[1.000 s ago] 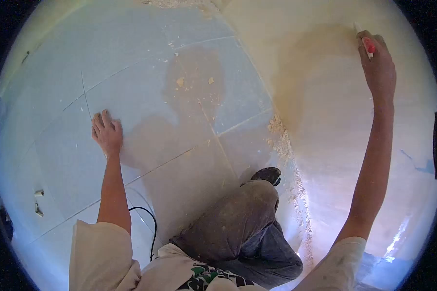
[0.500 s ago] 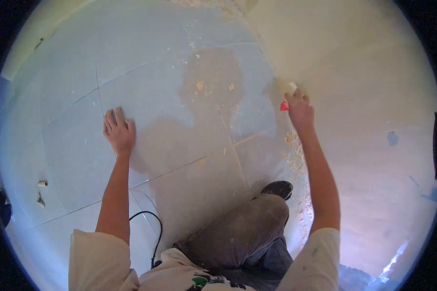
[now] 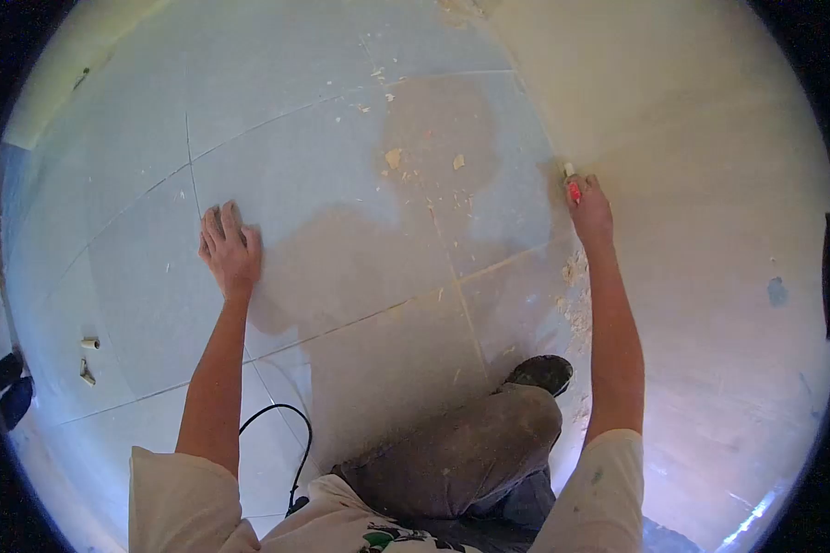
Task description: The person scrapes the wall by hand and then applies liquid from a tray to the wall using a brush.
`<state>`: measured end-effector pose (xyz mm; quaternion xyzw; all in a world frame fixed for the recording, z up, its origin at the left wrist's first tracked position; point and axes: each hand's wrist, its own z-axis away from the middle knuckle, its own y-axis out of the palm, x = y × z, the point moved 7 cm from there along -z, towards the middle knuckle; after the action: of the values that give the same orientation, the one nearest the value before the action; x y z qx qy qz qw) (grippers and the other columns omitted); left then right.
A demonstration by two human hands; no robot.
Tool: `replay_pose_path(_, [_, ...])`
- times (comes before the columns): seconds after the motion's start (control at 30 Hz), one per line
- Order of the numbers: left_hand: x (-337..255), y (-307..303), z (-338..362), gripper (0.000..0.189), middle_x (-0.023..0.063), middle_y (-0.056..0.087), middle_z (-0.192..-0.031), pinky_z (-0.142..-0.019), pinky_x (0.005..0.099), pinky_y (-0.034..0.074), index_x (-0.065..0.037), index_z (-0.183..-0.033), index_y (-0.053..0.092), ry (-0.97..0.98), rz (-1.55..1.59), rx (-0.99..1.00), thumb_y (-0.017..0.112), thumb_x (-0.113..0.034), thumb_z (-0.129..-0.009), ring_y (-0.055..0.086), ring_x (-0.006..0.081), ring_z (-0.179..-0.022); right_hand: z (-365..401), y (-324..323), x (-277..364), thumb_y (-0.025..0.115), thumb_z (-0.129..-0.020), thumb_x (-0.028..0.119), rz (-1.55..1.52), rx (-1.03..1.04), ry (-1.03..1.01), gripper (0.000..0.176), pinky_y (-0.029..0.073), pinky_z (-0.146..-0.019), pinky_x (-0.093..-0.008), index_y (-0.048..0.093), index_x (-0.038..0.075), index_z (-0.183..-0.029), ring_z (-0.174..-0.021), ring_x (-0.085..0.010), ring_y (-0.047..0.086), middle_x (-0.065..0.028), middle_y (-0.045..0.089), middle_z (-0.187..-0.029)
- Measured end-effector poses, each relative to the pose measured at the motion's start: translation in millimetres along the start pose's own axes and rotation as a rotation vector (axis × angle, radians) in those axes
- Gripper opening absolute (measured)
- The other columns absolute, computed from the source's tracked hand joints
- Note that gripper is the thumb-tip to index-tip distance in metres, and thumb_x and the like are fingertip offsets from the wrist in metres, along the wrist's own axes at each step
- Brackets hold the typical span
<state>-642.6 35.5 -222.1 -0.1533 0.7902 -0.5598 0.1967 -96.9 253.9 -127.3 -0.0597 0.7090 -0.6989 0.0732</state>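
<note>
My left hand [image 3: 231, 251] rests on the tiled floor [image 3: 148, 295], its fingers stretched out and holding nothing. At the foot of the wall on the right, my right hand [image 3: 593, 217] is closed around a small red-handled tool [image 3: 575, 191]. A pale tip points away from me at its far end, close to the seam between floor and wall. The tool's exact kind is too small to make out. Crumbly pale debris [image 3: 576, 313] lies along the wall base beside my right forearm.
The bare plaster wall [image 3: 701, 203] rises at right. Pale flakes [image 3: 394, 158] are scattered over the tiles. Two small pale fittings [image 3: 89, 343] lie at left. A black cable [image 3: 309, 429] curves near my body. Someone's dark shoes [image 3: 16, 402] show at the far left edge.
My right hand has turned with the tool, so more of the red handle shows. The view has shifted slightly. My left hand stays on the same spot of floor.
</note>
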Motion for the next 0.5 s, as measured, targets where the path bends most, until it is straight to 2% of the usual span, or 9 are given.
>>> replay_pose_path(0.07, [-2, -2, 0, 0.052, 0.0135, 0.036, -0.142, -0.109, 0.0482, 0.023, -0.016, -0.139, 0.040, -0.007, 0.012, 0.005, 0.047, -0.026, -0.088, 0.031, 0.0298, -0.135, 0, -13, -4, 0.061, -0.087, 0.016, 0.000, 0.016, -0.010, 0.026, 0.052, -0.077, -0.0476, 0.057, 0.010, -0.112, -0.091, -0.0385, 0.060, -0.0164, 0.055, -0.105])
replay_pose_path(0.17, [-1, -4, 0, 0.053, 0.0133, 0.037, -0.141, -0.109, 0.0482, 0.024, -0.016, -0.139, 0.040, -0.021, 0.013, 0.013, 0.047, -0.027, -0.088, 0.032, 0.0298, -0.135, 0, -43, -7, 0.061, -0.086, 0.012, -0.001, -0.026, -0.034, 0.024, 0.049, -0.079, -0.0466, 0.060, 0.012, -0.110, -0.091, -0.0377, 0.059, -0.0182, 0.056, -0.100])
replay_pose_path(0.23, [-1, -4, 0, 0.052, 0.0134, 0.037, -0.141, -0.108, 0.0485, 0.024, -0.016, -0.138, 0.040, -0.009, 0.025, 0.002, 0.046, -0.028, -0.088, 0.032, 0.0295, -0.135, 4, -82, -5, 0.062, -0.086, 0.012, -0.012, -0.137, -0.078, 0.022, 0.048, -0.079, -0.0460, 0.061, 0.008, -0.107, -0.090, -0.0375, 0.059, -0.0187, 0.058, -0.098])
replay_pose_path(0.37, [-1, -5, 1, 0.051, 0.0134, 0.038, -0.140, -0.108, 0.0494, 0.025, -0.015, -0.137, 0.041, -0.018, 0.032, -0.014, 0.046, -0.028, -0.088, 0.033, 0.0292, -0.134, 28, -180, 5, 0.061, -0.089, 0.014, -0.001, -0.273, -0.135, 0.019, 0.051, -0.075, -0.0452, 0.061, 0.010, -0.108, -0.089, -0.0373, 0.061, -0.0163, 0.058, -0.097])
replay_pose_path(0.43, [-1, -6, 2, 0.051, 0.0134, 0.037, -0.141, -0.107, 0.0500, 0.026, -0.015, -0.137, 0.041, -0.004, 0.025, -0.025, 0.046, -0.028, -0.088, 0.032, 0.0292, -0.135, 49, -227, 16, 0.063, -0.089, 0.010, -0.113, -0.447, -0.127, 0.017, 0.052, -0.074, -0.0385, 0.063, 0.007, -0.105, -0.085, -0.0298, 0.064, -0.0133, 0.062, -0.095])
replay_pose_path(0.47, [1, -3, 3, 0.051, 0.0134, 0.037, -0.141, -0.107, 0.0500, 0.026, -0.015, -0.137, 0.041, -0.003, 0.036, -0.020, 0.046, -0.028, -0.088, 0.032, 0.0292, -0.135, 53, -229, 15, 0.063, -0.089, 0.010, -0.101, -0.446, -0.124, 0.017, 0.052, -0.074, -0.0385, 0.063, 0.007, -0.105, -0.085, -0.0298, 0.064, -0.0133, 0.062, -0.095])
replay_pose_path(0.5, [2, -3, 3, 0.051, 0.0136, 0.037, -0.141, -0.107, 0.0502, 0.026, -0.015, -0.137, 0.041, 0.009, 0.018, -0.045, 0.046, -0.028, -0.088, 0.032, 0.0295, -0.135, 57, -233, 11, 0.064, -0.088, 0.010, -0.252, -0.480, -0.140, 0.016, 0.051, -0.074, -0.0352, 0.064, 0.006, -0.104, -0.084, -0.0252, 0.065, -0.0120, 0.064, -0.094])
